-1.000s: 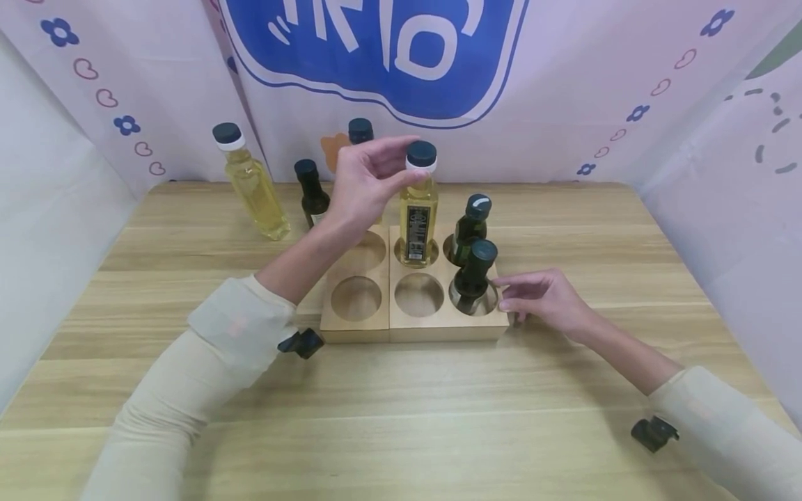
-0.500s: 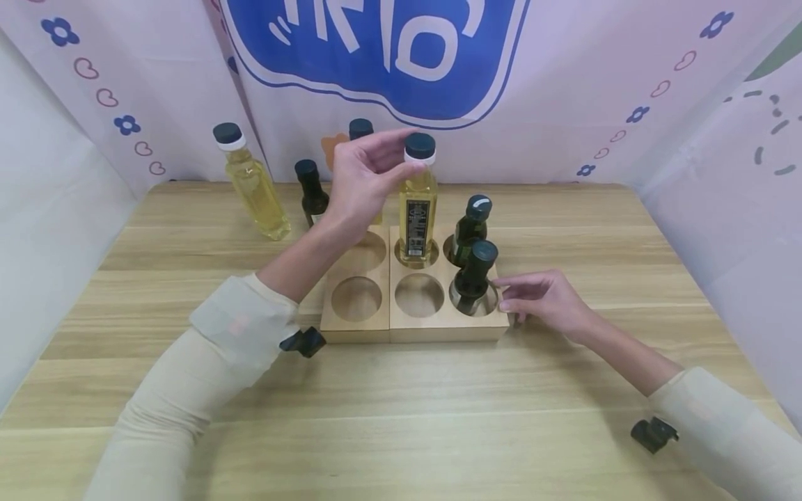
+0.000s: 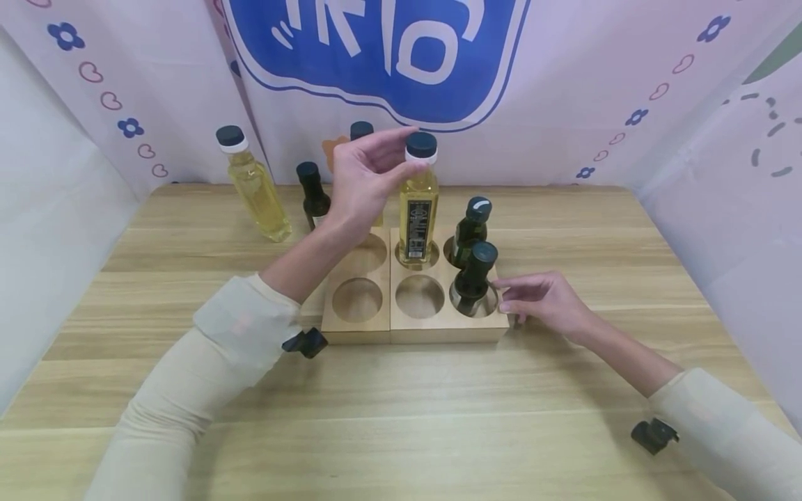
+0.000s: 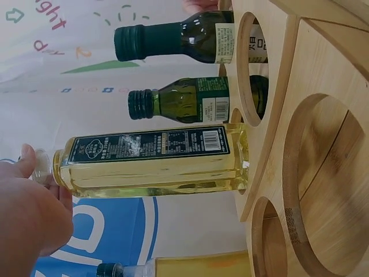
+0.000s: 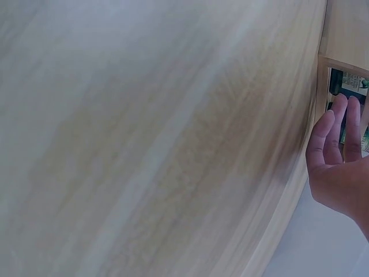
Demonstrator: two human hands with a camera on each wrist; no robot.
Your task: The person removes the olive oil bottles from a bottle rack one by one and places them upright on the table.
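My left hand [image 3: 363, 182] pinches a square bottle of yellow oil [image 3: 418, 202] at its dark green cap with the white collar. That bottle stands upright, its base at the back middle hole of a wooden bottle rack [image 3: 357, 335]. In the left wrist view its black label [image 4: 147, 145] shows. Two dark green bottles sit in the rack's right-hand holes, the front one [image 3: 474, 278] tilted and the rear one [image 3: 470, 233] behind it. My right hand [image 3: 551, 303] rests its fingertips at the rack's right end, with thumb and fingers fairly straight, beside the front dark bottle.
Behind the rack, left of it, stand another yellow oil bottle [image 3: 258, 198] and a dark bottle [image 3: 313, 195]. A further capped bottle [image 3: 361, 131] is mostly hidden behind my left hand. A printed cloth [image 3: 551, 104] hangs at the table's back edge.
Over the last second my left hand has raised the yellow oil bottle slightly at its hole. The right hand and the other bottles have stayed in place.
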